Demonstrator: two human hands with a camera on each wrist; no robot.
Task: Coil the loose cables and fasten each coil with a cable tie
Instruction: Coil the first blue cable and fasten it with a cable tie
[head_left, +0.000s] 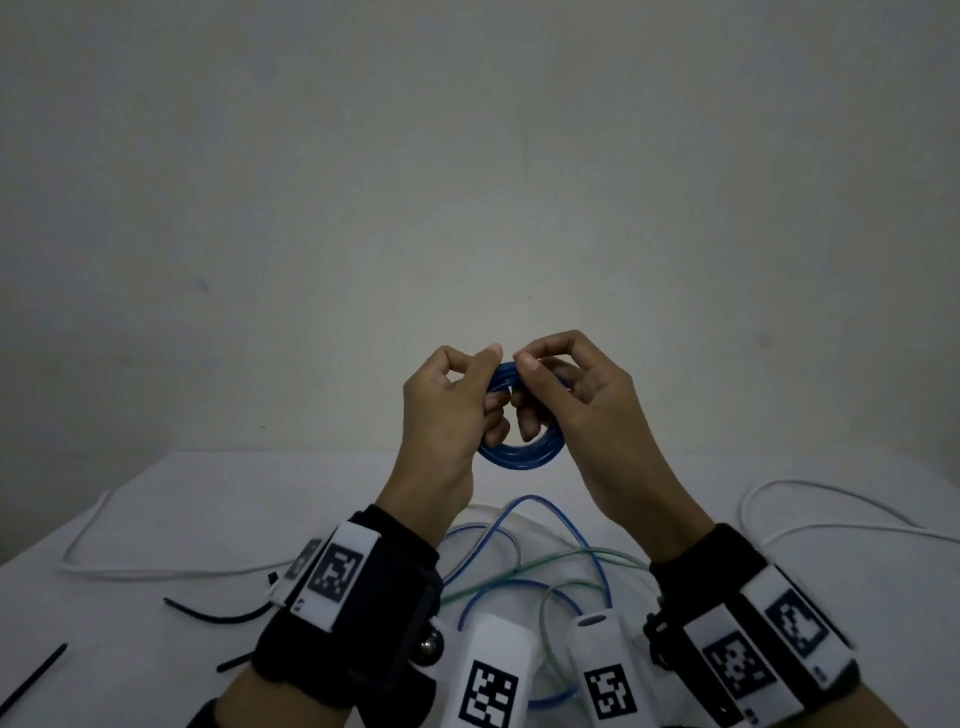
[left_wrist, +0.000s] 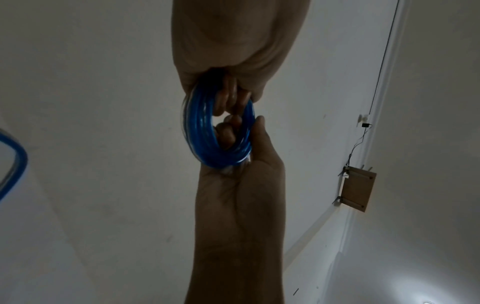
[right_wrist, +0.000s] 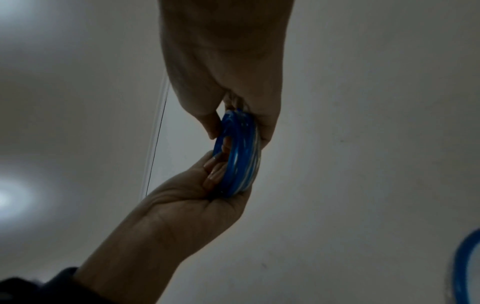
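Hands met above the desk (head_left: 156, 519) — left hand (head_left: 447, 410) and right hand (head_left: 587, 410) both had fingers curled round the blue coil (head_left: 519, 457), loose cables (head_left: 519, 566) below it.

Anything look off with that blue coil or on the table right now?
Nothing damaged. Both hands hold the blue coil neatly; no tie shows on it. Loose blue and green cables lie tangled on the table.

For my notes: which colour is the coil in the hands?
Blue coil; clearest in the left wrist view.
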